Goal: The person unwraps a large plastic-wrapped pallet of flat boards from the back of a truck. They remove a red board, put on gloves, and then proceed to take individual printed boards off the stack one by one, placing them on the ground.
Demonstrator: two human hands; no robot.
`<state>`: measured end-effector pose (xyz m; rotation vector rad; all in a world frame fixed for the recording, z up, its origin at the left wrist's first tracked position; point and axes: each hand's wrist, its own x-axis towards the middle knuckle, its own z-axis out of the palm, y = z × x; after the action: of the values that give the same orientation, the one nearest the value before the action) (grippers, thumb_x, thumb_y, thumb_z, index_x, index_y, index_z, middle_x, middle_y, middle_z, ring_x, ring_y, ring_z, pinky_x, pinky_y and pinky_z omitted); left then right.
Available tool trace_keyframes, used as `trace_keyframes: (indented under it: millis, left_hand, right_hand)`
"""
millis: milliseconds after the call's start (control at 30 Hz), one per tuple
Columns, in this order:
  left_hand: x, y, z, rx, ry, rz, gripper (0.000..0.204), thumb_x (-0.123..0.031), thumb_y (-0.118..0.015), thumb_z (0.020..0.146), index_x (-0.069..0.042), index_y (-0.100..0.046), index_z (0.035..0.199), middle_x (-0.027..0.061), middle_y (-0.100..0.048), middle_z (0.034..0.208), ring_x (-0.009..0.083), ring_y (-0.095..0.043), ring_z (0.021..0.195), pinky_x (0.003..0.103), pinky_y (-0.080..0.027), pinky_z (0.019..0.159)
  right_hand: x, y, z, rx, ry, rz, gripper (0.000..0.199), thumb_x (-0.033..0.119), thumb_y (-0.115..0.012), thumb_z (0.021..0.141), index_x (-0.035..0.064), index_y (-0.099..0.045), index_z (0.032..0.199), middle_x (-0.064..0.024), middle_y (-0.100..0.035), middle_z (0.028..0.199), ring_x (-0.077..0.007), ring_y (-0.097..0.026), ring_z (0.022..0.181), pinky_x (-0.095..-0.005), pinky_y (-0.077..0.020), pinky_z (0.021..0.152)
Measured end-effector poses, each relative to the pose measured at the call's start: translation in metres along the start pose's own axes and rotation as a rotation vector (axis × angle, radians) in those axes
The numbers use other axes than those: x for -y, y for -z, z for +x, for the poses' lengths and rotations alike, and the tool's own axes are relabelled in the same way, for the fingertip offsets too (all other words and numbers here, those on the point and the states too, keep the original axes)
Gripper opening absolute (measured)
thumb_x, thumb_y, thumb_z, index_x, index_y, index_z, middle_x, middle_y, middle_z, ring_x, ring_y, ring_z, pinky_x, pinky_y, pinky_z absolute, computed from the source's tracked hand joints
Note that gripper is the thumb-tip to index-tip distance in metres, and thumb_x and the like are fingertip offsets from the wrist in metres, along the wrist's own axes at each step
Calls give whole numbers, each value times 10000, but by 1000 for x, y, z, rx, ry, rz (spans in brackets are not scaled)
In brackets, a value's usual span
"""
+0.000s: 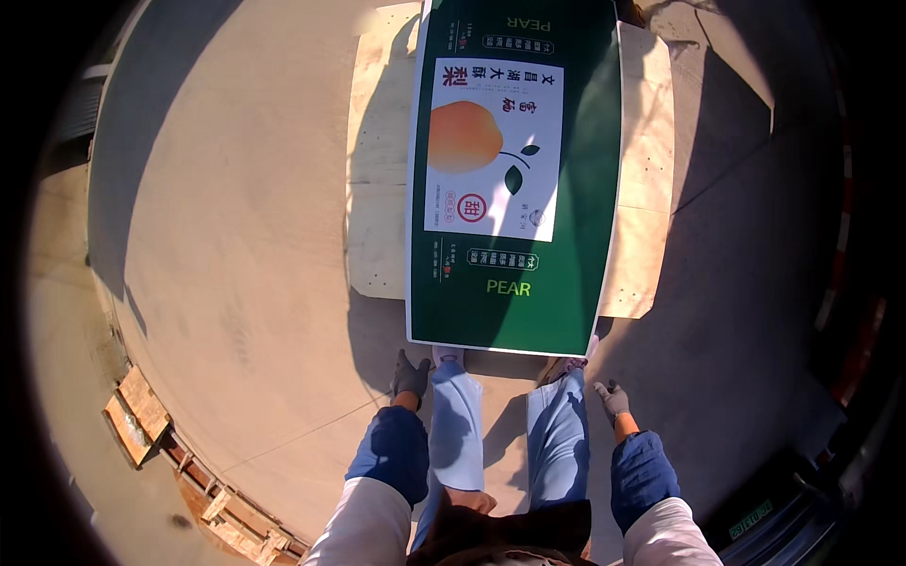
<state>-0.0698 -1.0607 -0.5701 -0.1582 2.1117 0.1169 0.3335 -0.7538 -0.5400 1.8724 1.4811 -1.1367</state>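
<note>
Standing over the green flattened carton [514, 179] on plywood [377, 189], gloved left hand [411, 375] and right hand [613, 398] hang loosely open, empty; a toe could scuff its near edge.

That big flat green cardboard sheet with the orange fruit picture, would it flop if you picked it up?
The big flat green cardboard sheet would probably sag some in the middle, since it looks wide and thin. It is likely light for its size, lying flat on pale boards. It cannot roll, though wind might catch it. Both gloved hands, left and right, hang free of it.
</note>
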Motion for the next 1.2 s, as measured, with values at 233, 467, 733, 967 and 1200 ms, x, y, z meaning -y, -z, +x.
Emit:
trace_keyframes:
  millis: [233,467,733,967,1200]
  left_hand:
    - [115,47,-111,283,96,179,653,-475,-609,878,-77,-471,1377,247,-577,1306,417,-538,1225,440,-449,1004]
    - [-54,112,-155,117,-496,124,463,-391,-649,847,-22,-642,1128,233,-675,1105,376,-640,1069,413,-483,927]
    - [-330,131,-353,-17,-1057,-17,462,-346,-621,861,1,-622,1166,235,-665,1104,347,-633,1059,395,-476,920]
    - [-528,83,-599,211,-1646,-408,467,-259,-563,994,0,-459,1368,157,-578,1282,231,-560,1195,332,-423,1037]
    - [-650,71,-875,162,-2217,-442,549,-274,-588,980,-25,-406,1435,176,-501,1413,273,-487,1314,369,-382,1087]
  right_hand:
    - [-96,45,-177,97,-148,94,424,381,-707,886,1,-665,1070,-91,-686,890,-200,-629,753,-343,-509,691]
    - [-116,118,-328,9,-393,299,350,393,-651,907,46,-690,902,-49,-643,713,-169,-588,605,-339,-485,573]
    - [-113,268,-307,-446,24,570,485,487,-579,897,39,-695,1039,-139,-719,929,-276,-696,868,-381,-525,801]
    - [-34,592,-452,-1296,791,391,566,442,-704,868,46,-567,1249,-190,-679,1070,-357,-664,981,-392,-533,845]
    - [-49,864,-593,-2223,1038,-92,582,330,-748,829,56,-533,1296,-148,-597,1271,-346,-572,1166,-414,-475,979]
